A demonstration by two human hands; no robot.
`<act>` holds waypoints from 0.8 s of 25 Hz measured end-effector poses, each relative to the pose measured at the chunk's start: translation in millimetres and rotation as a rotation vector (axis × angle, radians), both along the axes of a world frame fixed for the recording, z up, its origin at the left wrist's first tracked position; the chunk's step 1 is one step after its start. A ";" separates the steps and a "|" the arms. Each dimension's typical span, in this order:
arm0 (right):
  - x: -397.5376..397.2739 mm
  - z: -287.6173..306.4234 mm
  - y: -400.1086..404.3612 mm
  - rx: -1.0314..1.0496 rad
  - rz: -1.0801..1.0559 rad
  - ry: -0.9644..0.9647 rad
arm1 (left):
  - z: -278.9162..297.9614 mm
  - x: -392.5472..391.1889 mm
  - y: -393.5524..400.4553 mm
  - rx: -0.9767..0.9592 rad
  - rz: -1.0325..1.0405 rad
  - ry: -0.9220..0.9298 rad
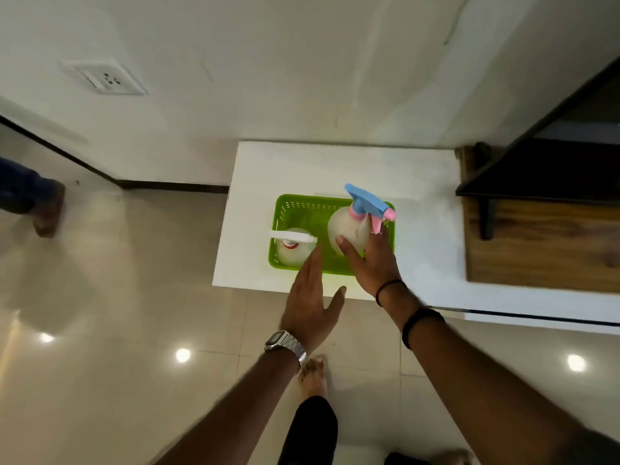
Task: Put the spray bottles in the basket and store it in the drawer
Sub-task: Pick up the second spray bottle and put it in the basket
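Note:
A green slotted basket (pixel 303 209) sits on a white cabinet top (pixel 335 166). Inside it, on the left, stands a clear spray bottle with a white trigger head (pixel 292 237). A second clear bottle with a blue and pink trigger head (pixel 349 226) is over the right half of the basket, with my right hand (pixel 372 260) wrapped around its body. My left hand (pixel 310 303), with a metal watch on the wrist, hovers flat with fingers spread just in front of the basket's near edge and holds nothing. No drawer is visible.
A wooden unit with a dark shelf (pixel 536 226) stands right of the white top. The wall with a socket plate (pixel 107 78) is behind. Glossy tiled floor lies below, with my bare foot (pixel 313 374) near the cabinet and another person's foot (pixel 47 213) at far left.

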State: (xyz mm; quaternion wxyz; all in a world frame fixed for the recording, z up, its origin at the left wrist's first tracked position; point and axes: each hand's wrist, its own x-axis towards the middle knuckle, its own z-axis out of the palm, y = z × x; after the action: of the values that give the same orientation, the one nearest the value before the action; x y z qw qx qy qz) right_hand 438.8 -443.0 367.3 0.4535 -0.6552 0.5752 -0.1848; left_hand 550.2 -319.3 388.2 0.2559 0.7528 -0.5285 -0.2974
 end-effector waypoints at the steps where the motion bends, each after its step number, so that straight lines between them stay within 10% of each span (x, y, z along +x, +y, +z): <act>1: 8.2 -9.5 -6.2 0.024 0.001 0.035 | -5.5 7.0 6.7 0.017 0.004 0.004; 20: 73.0 -73.0 -30.7 0.203 -0.092 0.064 | -52.7 34.5 17.2 0.125 -0.040 -0.099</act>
State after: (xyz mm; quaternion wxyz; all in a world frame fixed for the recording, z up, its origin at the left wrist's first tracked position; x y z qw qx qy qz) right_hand 511.7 -473.6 294.3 0.4898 -0.5844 0.6348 -0.1253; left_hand 584.6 -302.1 335.5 0.1760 0.7705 -0.5358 -0.2972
